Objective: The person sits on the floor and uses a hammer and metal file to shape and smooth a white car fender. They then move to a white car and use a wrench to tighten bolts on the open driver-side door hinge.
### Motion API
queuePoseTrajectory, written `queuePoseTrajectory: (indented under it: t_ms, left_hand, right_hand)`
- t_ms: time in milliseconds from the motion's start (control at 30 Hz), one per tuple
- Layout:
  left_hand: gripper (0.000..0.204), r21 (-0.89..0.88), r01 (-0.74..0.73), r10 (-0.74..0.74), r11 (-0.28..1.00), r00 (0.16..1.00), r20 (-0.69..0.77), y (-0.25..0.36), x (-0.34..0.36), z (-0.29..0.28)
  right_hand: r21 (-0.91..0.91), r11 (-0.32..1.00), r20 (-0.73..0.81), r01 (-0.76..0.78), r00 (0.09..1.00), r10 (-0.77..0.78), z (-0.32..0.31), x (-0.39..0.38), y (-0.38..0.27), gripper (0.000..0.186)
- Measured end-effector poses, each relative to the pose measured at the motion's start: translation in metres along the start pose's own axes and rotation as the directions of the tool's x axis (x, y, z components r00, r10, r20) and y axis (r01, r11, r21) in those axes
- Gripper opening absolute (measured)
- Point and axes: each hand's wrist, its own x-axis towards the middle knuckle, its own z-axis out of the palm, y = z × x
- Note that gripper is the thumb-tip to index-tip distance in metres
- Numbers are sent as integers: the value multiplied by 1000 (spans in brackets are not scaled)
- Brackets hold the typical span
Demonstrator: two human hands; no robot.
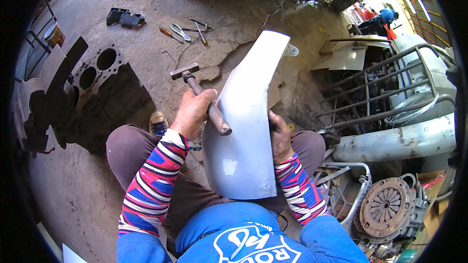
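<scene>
My left hand [191, 112] is closed around the handle of a hammer [199, 87]. Its metal head points away from me and the butt end of the handle lies over the panel's left edge. Across my lap rests a curved, silver-grey car body panel [243, 131], with a small mounting tab at its far right corner and a pale patch near its lower end. My right hand [281, 136] grips the panel's right edge, the thumb near the rim and the other fingers partly hidden behind it.
On the concrete floor ahead lie pliers [179, 32], screwdrivers [201, 34] and a black plastic part [125, 18]. An engine block [105, 92] stands at left. To the right are a metal rack [380, 87], a long white curved panel [395, 139] and a rusty clutch plate [386, 206].
</scene>
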Motion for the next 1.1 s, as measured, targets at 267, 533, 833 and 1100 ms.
queuePoseTrajectory:
  t_ms: [267,533,833,1100]
  left_hand:
    - [30,67,-22,14,998,994,112,-13,6,0]
    - [31,-101,124,-116,987,990,80,-5,4,0]
    - [33,12,141,-142,990,981,131,0,-3,-6]
    - [33,-40,117,-107,992,975,193,8,-12,-5]
  right_hand:
    - [-327,943,24,60,998,-55,33,-27,7,80]
    - [-192,981,-35,10,999,-17,23,-29,-20,71]
    - [24,997,-58,70,996,-68,14,-17,-37,67]
    - [202,974,-38,101,995,-96,2,-8,-51,54]
